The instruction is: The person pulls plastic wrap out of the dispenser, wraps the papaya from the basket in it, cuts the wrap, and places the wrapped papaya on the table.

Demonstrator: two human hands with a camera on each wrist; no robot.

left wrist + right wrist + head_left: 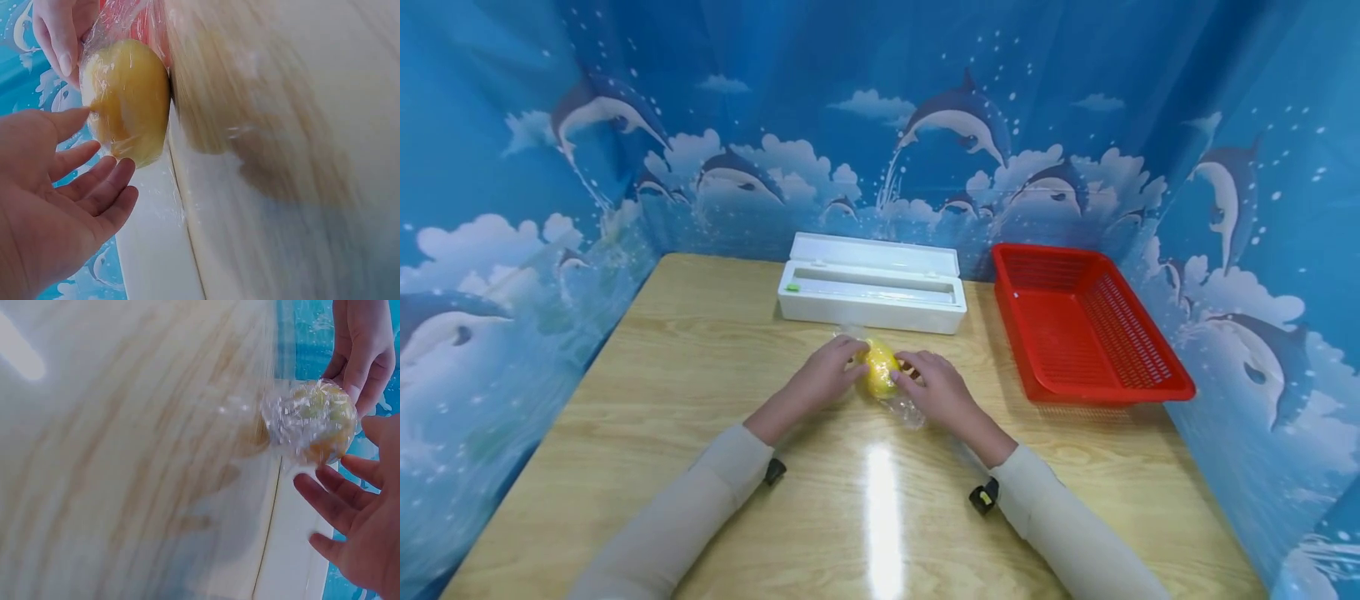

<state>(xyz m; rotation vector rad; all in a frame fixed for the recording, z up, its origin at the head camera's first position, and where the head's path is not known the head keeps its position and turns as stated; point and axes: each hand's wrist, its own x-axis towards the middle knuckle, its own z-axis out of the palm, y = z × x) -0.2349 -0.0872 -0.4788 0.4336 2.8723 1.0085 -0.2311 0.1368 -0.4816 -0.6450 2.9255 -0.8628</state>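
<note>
A yellow fruit [881, 369] wrapped in clear plastic film [907, 410] is over the wooden table, between the two hands. My left hand [827, 372] holds its left side, thumb and fingertips against the film and the fingers loosely bent. On the other side my right hand [942, 390] holds it with the thumb and index finger, the other fingers spread below in the right wrist view. Crinkled film [284, 419] bunches at one end of the fruit [325, 419]. In the left wrist view the film lies smoother over the fruit [128, 100].
Behind the hands stands a long white box [872, 312] with its lid up and a small green piece [792, 287] at its left end. A red plastic basket [1033, 367] is at the back right. Dolphin-print curtains [880, 50] border the wooden table [700, 333].
</note>
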